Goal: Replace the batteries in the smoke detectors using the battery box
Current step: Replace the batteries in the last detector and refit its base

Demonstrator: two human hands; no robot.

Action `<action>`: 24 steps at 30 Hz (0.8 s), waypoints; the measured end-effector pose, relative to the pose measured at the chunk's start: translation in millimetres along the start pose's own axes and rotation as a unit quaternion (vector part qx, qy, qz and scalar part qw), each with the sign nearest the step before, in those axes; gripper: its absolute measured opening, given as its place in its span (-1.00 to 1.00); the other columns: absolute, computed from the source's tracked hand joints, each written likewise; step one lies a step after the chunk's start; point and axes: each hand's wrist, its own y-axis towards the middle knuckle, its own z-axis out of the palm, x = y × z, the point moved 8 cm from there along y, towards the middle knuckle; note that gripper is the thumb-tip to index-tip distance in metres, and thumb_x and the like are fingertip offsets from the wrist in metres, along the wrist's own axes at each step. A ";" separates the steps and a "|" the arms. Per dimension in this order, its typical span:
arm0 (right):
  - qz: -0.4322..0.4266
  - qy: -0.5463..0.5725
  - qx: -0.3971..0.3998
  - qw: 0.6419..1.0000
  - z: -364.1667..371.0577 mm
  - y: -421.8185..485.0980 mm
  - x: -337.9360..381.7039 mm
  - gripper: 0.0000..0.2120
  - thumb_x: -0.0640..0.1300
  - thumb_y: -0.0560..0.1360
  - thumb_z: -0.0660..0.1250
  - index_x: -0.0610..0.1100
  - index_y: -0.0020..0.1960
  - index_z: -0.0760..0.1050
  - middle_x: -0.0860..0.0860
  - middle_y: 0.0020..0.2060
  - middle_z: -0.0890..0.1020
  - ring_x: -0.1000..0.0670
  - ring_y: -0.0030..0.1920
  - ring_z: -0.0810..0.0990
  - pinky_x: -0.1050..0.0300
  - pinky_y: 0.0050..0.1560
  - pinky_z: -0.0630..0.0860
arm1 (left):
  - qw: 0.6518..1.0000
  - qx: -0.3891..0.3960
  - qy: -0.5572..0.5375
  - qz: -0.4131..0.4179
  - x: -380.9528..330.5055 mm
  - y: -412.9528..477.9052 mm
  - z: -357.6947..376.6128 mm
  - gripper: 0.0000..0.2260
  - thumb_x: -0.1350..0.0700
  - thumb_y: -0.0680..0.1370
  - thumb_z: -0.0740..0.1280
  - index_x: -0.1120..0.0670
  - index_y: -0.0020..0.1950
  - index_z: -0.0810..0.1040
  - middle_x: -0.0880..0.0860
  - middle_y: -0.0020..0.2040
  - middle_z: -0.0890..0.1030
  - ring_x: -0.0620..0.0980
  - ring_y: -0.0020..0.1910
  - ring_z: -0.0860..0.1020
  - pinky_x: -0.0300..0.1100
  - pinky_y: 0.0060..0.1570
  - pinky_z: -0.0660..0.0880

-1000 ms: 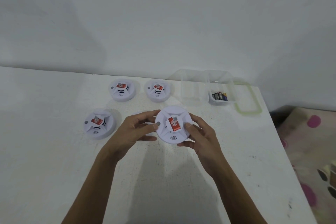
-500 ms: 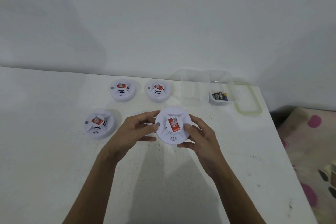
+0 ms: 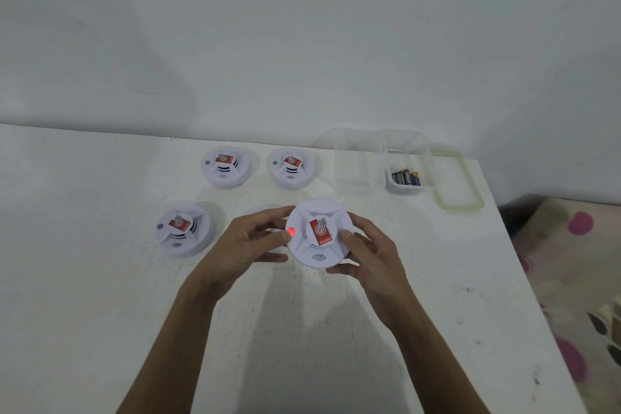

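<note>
I hold a round white smoke detector (image 3: 319,232) with a red label above the middle of the table. Its small lamp glows red beside my left thumb. My left hand (image 3: 248,242) grips its left rim; my right hand (image 3: 366,252) grips its right rim, thumb on top. Three more detectors lie on the table: one at the left (image 3: 183,228), two at the back (image 3: 226,166) (image 3: 291,167). A clear battery box (image 3: 406,175) with several batteries stands at the back right.
A second clear container (image 3: 353,161) stands left of the battery box, and a green-rimmed lid (image 3: 457,183) lies to its right. The white table (image 3: 100,279) ends at the right edge, with a spotted mat (image 3: 571,262) on the floor beyond. A wall rises behind.
The lamp on the held detector has lit up red; it was grey before. Both hands and the detector have stayed nearly in place.
</note>
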 end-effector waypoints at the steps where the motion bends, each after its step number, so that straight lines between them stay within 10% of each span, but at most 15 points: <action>1: 0.000 0.000 0.000 1.000 -0.1 0.1 -0.2 -0.69 -0.12 0.56 0.29 -0.02 0.30 0.47 0.07 -0.01 0.69 0.01 0.01 0.68 0.03 -0.10 0.65 | 1.000 0.000 0.001 0.001 -0.2 -0.2 0.0 -0.69 0.15 0.54 0.32 -0.04 0.28 0.53 0.01 0.12 0.64 0.03 0.09 0.61 -0.04 0.00 0.61; 24: -0.002 -0.007 0.000 1.000 3.1 -4.2 2.6 -0.71 -0.12 0.56 0.28 -0.02 0.28 0.48 0.13 -0.05 0.70 0.04 0.00 0.68 0.08 -0.14 0.64 | 1.000 0.008 0.004 0.013 0.4 -4.5 -1.1 -0.67 0.07 0.53 0.35 -0.09 0.29 0.52 0.00 0.15 0.62 0.02 0.12 0.60 -0.05 -0.01 0.60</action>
